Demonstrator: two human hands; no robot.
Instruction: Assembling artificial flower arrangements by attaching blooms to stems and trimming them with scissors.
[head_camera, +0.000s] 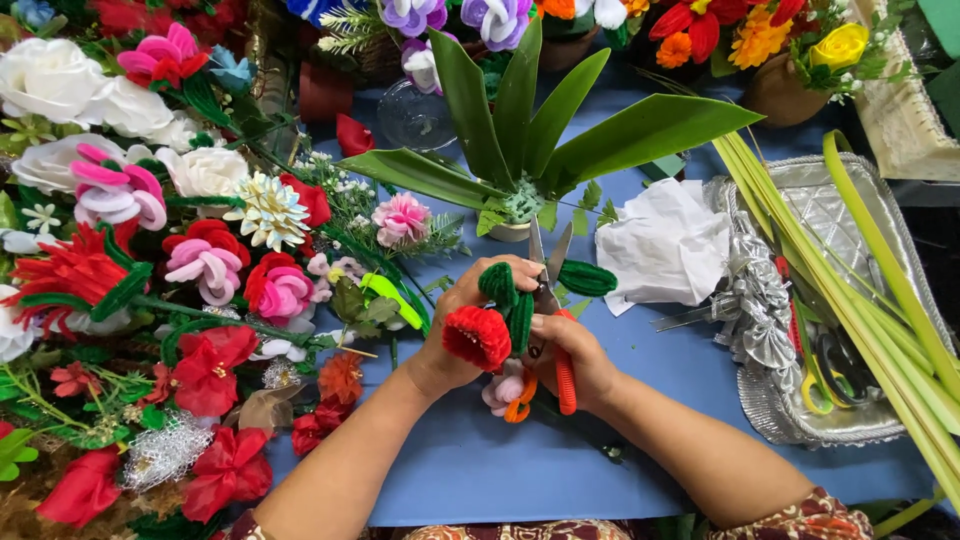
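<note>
Left hand (455, 335) pinching a fuzzy red flower (477, 336) with green chenille leaves (510, 300), held above the blue tabletop (480, 470). Right hand (575, 355) closed around red-handled scissors (560, 330), blades spread and pointing up beside one dark green leaf piece (586, 277). Just behind: a small pot of broad green leaves (520, 140). Crowding the left: a heap of handmade flowers (150, 260). To the right: crumpled white tissue (665, 245), then a silver tray (830, 220) under long pale green strips (860, 300).
</note>
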